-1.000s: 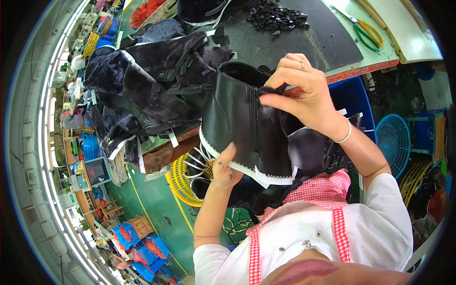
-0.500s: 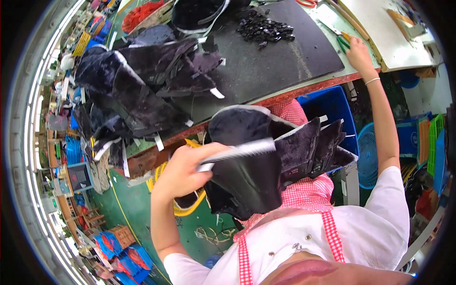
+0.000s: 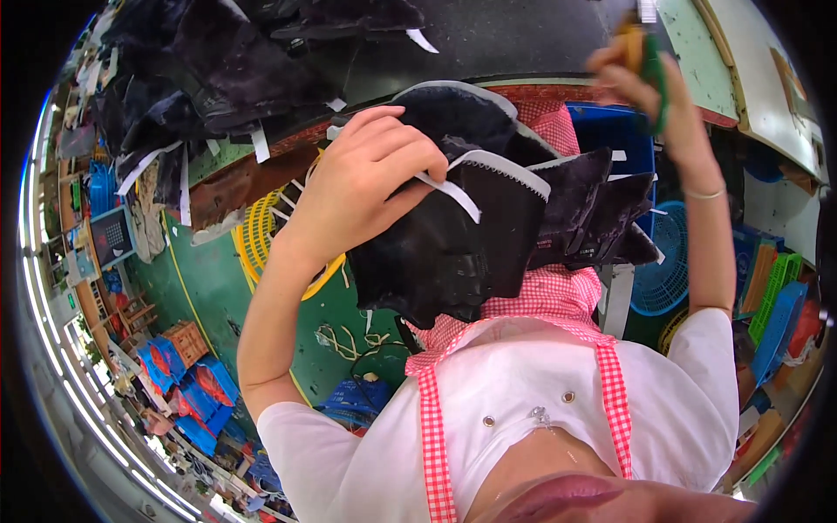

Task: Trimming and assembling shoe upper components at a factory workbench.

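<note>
My left hand (image 3: pixel 370 170) is closed on the upper edge of a black fur-lined boot upper (image 3: pixel 436 253) above my lap. A white zigzag-stitched border runs along its top, and a loose white strip (image 3: pixel 462 199) sticks out by my fingertips. My right hand (image 3: pixel 649 96), raised at the table's front edge and smeared by motion, grips scissors (image 3: pixel 656 74) with green and orange handles. Their blades point away from me, partly outside the picture. More black fur-lined pieces (image 3: pixel 580 209) lie on the lap, to the right of the held one.
The dark mat (image 3: pixel 514 44) covers part of the table ahead, with a heap of black furry pieces (image 3: pixel 218 61) at its left. Below the table stand a blue bin (image 3: pixel 615 131), a blue basket (image 3: pixel 660 270) and a yellow basket (image 3: pixel 261 231).
My right hand has lifted the scissors off the table and drawn them toward me. My left hand has shifted its hold along the boot upper's border, and the view has tilted downward.
</note>
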{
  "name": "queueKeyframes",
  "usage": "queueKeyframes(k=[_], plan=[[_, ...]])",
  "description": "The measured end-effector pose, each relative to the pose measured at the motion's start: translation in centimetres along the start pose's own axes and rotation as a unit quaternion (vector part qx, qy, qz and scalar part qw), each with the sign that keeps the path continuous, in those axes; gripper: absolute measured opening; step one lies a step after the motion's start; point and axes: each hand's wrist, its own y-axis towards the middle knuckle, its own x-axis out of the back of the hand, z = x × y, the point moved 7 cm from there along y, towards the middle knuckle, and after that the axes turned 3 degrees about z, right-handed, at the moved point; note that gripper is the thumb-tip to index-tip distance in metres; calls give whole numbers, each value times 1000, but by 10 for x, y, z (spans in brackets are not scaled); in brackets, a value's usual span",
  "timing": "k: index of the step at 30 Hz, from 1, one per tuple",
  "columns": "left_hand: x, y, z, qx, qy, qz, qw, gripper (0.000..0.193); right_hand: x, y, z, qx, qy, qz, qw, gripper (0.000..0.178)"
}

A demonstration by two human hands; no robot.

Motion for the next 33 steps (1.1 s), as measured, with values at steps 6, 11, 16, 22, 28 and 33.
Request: queueKeyframes(k=[6,11,16,22,28,33], plan=[[0,18,-12,-69,34,-57,995,21,-98,0,8,-35,234,103,966,19],[-2,17,-9,-72,35,-77,994,20,-106,-7,9,-47,177,146,972,35],[0,15,4,-62,12,-113,992,19,-111,-12,19,-11,182,138,973,35],[-3,19,1,-114,9,-121,986,19,-103,-13,14,-17,12,47,999,39],[-7,22,0,-143,8,-111,983,19,-108,-22,6,-41,30,56,997,43],[-6,26,6,-122,-36,-125,984,20,-100,-28,6,37,28,-32,998,40]])
